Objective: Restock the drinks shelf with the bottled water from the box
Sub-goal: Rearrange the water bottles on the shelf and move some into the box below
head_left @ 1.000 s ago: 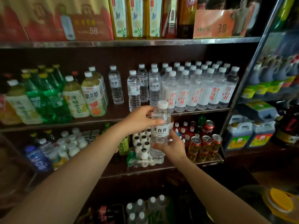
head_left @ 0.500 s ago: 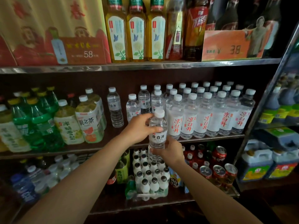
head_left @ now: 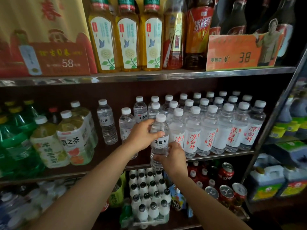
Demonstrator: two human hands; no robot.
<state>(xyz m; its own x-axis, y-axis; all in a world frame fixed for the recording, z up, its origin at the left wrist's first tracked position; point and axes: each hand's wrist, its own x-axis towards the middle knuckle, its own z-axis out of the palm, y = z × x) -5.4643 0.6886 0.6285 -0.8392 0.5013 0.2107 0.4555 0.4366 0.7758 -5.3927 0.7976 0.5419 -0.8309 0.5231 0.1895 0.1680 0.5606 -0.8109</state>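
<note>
Both my hands hold one clear water bottle [head_left: 159, 141] with a white cap and a white label, upright in front of the middle shelf [head_left: 221, 154]. My left hand [head_left: 143, 135] grips its upper body from the left. My right hand [head_left: 172, 157] grips its lower part from the right. The bottle's base hangs below the shelf's front edge. Behind it stand a few small water bottles [head_left: 140, 110], and to the right several rows of larger water bottles [head_left: 221, 130] with red lettering. The box is out of view.
Green and yellow tea bottles [head_left: 49, 140] fill the middle shelf's left side. Tall tea bottles [head_left: 127, 37] and an orange price card [head_left: 239, 53] stand on the top shelf. Small white bottles [head_left: 149, 193] and red cans [head_left: 226, 188] sit on the lower shelf. A metal upright [head_left: 280, 103] bounds the right.
My view has moved closer to the shelf and tilted up. The bottle in both hands has risen from the lower shelf level toward the middle shelf.
</note>
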